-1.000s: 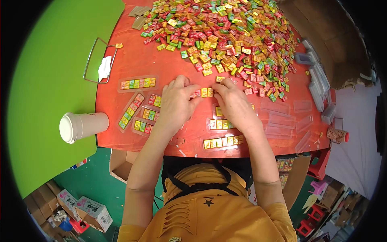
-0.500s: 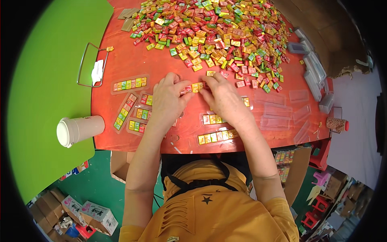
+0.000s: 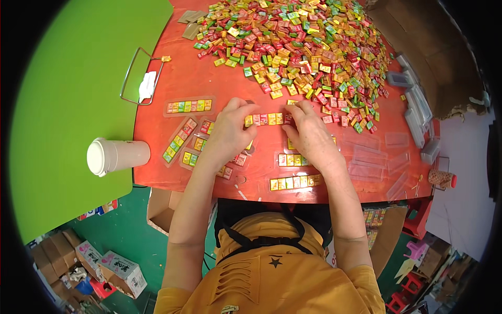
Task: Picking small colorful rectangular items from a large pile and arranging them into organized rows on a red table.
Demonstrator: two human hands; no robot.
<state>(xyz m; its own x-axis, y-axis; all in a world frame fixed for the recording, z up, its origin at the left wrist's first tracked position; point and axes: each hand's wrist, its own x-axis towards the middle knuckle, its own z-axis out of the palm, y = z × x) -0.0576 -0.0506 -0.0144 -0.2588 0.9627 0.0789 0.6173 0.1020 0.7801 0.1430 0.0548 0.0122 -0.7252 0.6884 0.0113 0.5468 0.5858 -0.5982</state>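
A: How are your hands sitting rn?

B: Both palms down on the red worktop (image 3: 209, 83), forearms coming up from my body. Left hand (image 3: 228, 131) and right hand (image 3: 312, 133) face each other w/ a row of small wrapped candies (image 3: 266, 119) between them. Fingers curled in, fingertips pinching the row at each end, left at one end, right at the other.

A: Where's that row vs the big candy pile (image 3: 303, 47)?

B: Just on my side of the pile, near its closest edge. Filled clear trays (image 3: 293, 182) lie nearer me than the row, more by my left wrist. Empty clear trays (image 3: 384, 157) sit right of the row. Paper cup (image 3: 116, 156) lies on its side, well left of it, at the green worktop's (image 3: 68, 94) edge.

A: Anything diff from a sec ago?

B: Not much. Hands were already closed on the row then; same spot by the pile, same grip. Cup and trays haven't shifted.
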